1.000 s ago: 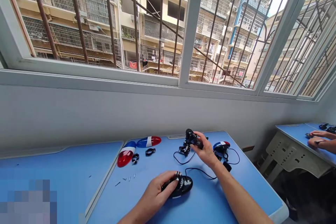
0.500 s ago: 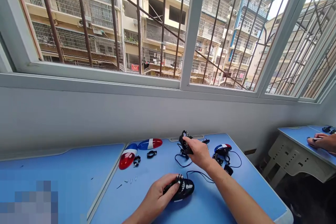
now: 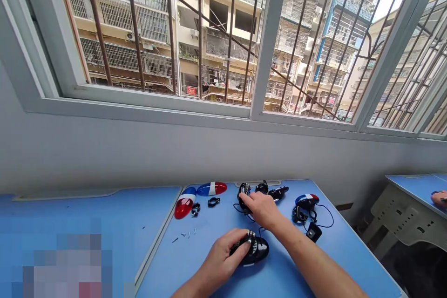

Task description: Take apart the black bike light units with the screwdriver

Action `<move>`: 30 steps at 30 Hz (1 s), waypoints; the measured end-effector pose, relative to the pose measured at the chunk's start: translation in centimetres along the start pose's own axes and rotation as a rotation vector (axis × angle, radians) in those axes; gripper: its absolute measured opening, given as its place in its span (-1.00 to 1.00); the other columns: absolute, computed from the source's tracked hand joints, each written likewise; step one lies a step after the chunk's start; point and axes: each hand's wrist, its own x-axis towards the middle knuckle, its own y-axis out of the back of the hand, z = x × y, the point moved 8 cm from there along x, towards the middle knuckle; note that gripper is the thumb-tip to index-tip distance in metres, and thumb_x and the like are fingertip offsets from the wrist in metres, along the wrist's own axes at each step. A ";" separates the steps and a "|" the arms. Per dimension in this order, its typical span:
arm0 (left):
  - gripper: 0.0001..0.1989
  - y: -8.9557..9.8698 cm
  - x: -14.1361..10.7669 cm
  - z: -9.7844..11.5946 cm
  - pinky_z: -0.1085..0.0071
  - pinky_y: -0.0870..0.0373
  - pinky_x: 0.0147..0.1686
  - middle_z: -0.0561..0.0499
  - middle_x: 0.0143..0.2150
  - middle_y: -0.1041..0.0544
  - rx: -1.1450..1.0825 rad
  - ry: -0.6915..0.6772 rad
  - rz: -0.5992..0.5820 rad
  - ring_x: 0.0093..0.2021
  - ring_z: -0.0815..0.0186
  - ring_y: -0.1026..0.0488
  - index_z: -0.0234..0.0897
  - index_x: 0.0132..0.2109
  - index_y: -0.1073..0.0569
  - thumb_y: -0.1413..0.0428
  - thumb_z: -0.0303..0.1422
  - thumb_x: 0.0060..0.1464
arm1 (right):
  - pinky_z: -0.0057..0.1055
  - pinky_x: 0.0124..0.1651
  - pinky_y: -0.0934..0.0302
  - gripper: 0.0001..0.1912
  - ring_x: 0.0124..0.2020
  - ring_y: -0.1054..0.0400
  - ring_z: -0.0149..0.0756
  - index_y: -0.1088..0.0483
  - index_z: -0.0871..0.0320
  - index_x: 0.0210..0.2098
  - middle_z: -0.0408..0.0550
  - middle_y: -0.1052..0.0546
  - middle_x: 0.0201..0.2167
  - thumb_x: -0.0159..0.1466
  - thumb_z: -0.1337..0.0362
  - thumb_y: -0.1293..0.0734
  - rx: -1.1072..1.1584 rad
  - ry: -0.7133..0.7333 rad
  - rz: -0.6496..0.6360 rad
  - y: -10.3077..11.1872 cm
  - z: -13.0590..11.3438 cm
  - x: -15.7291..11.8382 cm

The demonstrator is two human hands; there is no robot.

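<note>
My left hand (image 3: 228, 253) is closed around a black oval bicycle-light-like housing (image 3: 260, 250), tilted slightly above or resting on the blue desk; I cannot tell which. A thin black cable runs from it toward my right hand. My right hand (image 3: 263, 209) grips a black part (image 3: 243, 193) with a shiny inner side near the desk's back edge; its exact kind is unclear. Just behind that hand lie a black bracket-like piece (image 3: 261, 187) and a long black piece (image 3: 279, 192).
Two red, white and blue covers (image 3: 185, 203) lie at the back left beside black ring clamps (image 3: 214, 202) and several small screws (image 3: 189, 234). At the right sits a tricolour light (image 3: 307, 200) with a cable and a black box (image 3: 313, 232). Another person's hand (image 3: 439, 198) shows far right.
My right hand has brought the black part a little left and nearer to me, uncovering pieces behind it. My left hand keeps its hold on the housing. The view has shifted left.
</note>
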 end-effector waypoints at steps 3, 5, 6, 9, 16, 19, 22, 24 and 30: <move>-0.70 0.1 0.0 0.4 0.44 -0.40 -0.23 -0.03 -0.30 -0.56 0.005 0.004 -0.002 -0.26 0.22 -0.46 -0.23 -0.24 -0.54 0.04 -0.21 0.23 | -0.42 -0.25 -0.28 -0.60 -0.16 -0.43 -0.19 -0.23 0.04 0.14 0.02 -0.53 -0.17 0.34 0.43 -0.18 -0.024 0.011 -0.034 -0.3 -0.3 0.9; -0.70 0.2 0.0 0.5 0.43 -0.40 -0.23 -0.03 -0.30 -0.56 0.005 0.010 -0.001 -0.26 0.22 -0.45 -0.24 -0.23 -0.54 0.04 -0.21 0.23 | -0.39 -0.23 -0.29 -0.64 -0.15 -0.44 -0.18 -0.26 0.05 0.08 0.04 -0.53 -0.17 0.33 0.45 -0.18 -0.035 0.013 -0.052 -0.4 -0.7 1.5; -0.70 0.2 0.0 0.6 0.43 -0.40 -0.22 -0.03 -0.30 -0.56 0.005 0.012 -0.001 -0.27 0.22 -0.45 -0.24 -0.23 -0.55 0.04 -0.21 0.22 | -0.38 -0.23 -0.29 -0.66 -0.15 -0.45 -0.17 -0.27 0.06 0.06 0.06 -0.53 -0.16 0.33 0.45 -0.19 -0.039 0.011 -0.062 -0.4 -0.9 1.8; -0.70 0.3 -0.1 0.5 0.43 -0.40 -0.23 -0.02 -0.31 -0.56 0.007 0.012 0.005 -0.28 0.22 -0.45 -0.23 -0.24 -0.55 0.03 -0.21 0.21 | -0.34 -0.22 -0.31 -0.68 -0.15 -0.47 -0.14 -0.30 0.10 0.01 0.10 -0.53 -0.16 0.29 0.46 -0.24 -0.045 -0.012 -0.089 -0.3 -1.4 2.5; -0.71 -0.3 -0.1 -0.5 0.43 -0.39 -0.21 -0.03 -0.29 -0.55 0.005 0.008 -0.010 -0.26 0.22 -0.46 -0.24 -0.22 -0.54 0.03 -0.22 0.23 | -0.26 -0.20 -0.34 -0.58 -0.14 -0.49 -0.05 -0.33 0.19 0.03 0.19 -0.53 -0.13 0.17 0.52 -0.29 -0.033 -0.085 -0.117 -0.1 -1.4 3.0; -0.72 -0.4 -0.1 -0.8 0.42 -0.40 -0.21 -0.03 -0.27 -0.55 -0.004 0.004 -0.019 -0.24 0.20 -0.47 -0.23 -0.22 -0.53 0.03 -0.22 0.25 | -0.26 -0.21 -0.35 -0.38 -0.16 -0.51 -0.06 -0.23 0.14 0.17 0.19 -0.55 -0.11 0.13 0.53 -0.32 0.002 -0.102 -0.113 0.6 -1.3 2.7; -0.74 -0.3 -0.1 -0.9 0.43 -0.41 -0.20 -0.03 -0.24 -0.57 -0.029 -0.001 -0.016 -0.22 0.20 -0.49 -0.22 -0.22 -0.53 0.01 -0.23 0.24 | -0.29 -0.22 -0.34 -0.31 -0.19 -0.52 -0.07 -0.21 0.12 0.21 0.14 -0.58 -0.14 0.10 0.47 -0.38 0.065 -0.134 -0.074 2.6 -0.5 1.8; -0.75 -0.3 -0.1 -1.1 0.43 -0.43 -0.18 -0.03 -0.21 -0.58 -0.043 -0.004 -0.017 -0.20 0.20 -0.50 -0.22 -0.20 -0.54 0.00 -0.23 0.23 | -0.31 -0.21 -0.32 -0.48 -0.18 -0.51 -0.08 -0.32 0.11 0.13 0.09 -0.59 -0.16 0.16 0.35 -0.38 0.119 -0.172 -0.013 4.5 0.7 0.9; -0.71 -0.4 -0.4 -2.3 0.31 -0.43 -0.02 -0.06 -0.03 -0.57 -0.009 0.014 -0.031 -0.04 0.12 -0.49 -0.17 -0.02 -0.52 -0.04 -0.22 0.20 | -0.42 -0.13 -0.28 -0.66 -0.17 -0.47 -0.29 -0.41 0.02 0.04 -0.11 -0.58 -0.21 0.38 0.13 -0.15 0.281 -0.295 0.218 10.4 6.4 -3.3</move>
